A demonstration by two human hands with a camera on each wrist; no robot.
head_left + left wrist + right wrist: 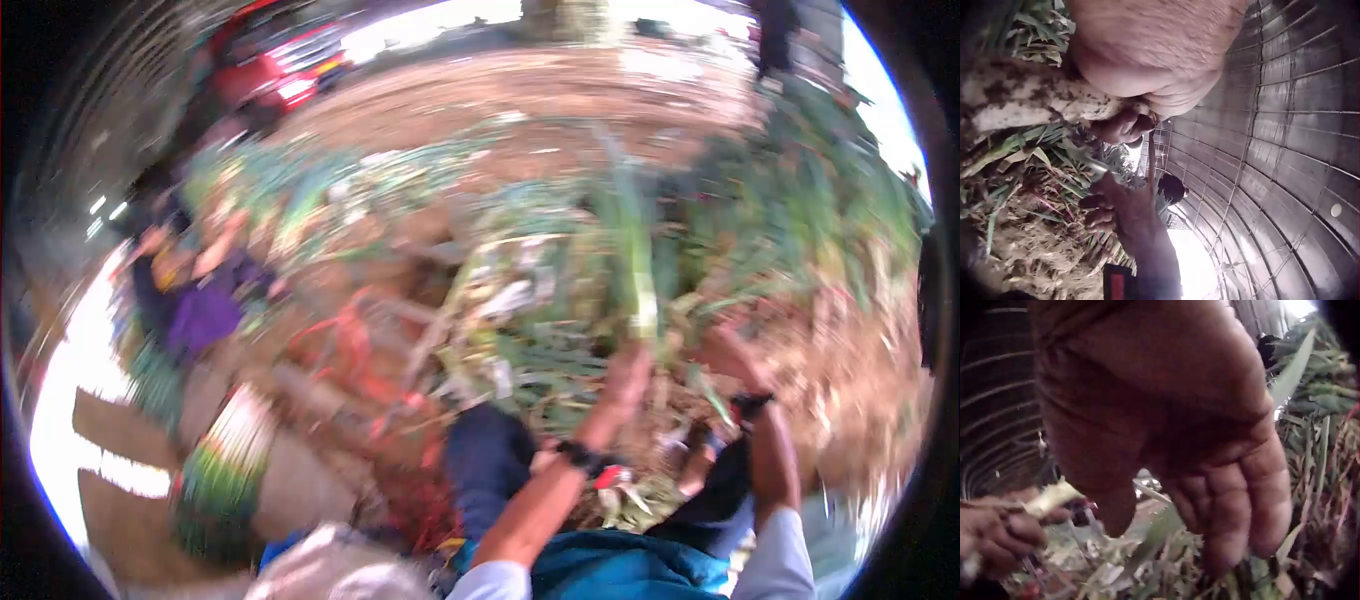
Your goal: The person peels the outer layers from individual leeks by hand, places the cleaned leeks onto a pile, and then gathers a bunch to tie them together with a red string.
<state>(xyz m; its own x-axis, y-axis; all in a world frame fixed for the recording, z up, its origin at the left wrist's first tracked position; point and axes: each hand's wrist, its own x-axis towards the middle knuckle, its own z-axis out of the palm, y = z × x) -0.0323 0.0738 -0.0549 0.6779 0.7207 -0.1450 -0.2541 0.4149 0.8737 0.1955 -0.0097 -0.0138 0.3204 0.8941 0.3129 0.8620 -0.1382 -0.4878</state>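
My left hand [625,378] grips a long leek [642,290] by its pale lower end, green leaves pointing away from me. In the left wrist view the fingers of this hand [1154,53] curl round the dirt-specked white stalk [1016,106]; a thin brown strip [1152,156] hangs beside them. To the right, my right hand [735,358] is apart from the stalk. The right wrist view shows this hand [1166,406] with fingers loosely extended downward, thumb apart; a green leaf [1157,540] passes behind them, contact unclear. The pale stalk end [1054,498] shows at my left hand.
Piled leeks [810,180] stand at the right, with loose leaves [540,355] before me. Red cords [350,340] lie left of centre. A tied leek bundle [225,470] lies lower left; a person in purple [205,315] sits beyond. A red vehicle [270,75] stands farther back.
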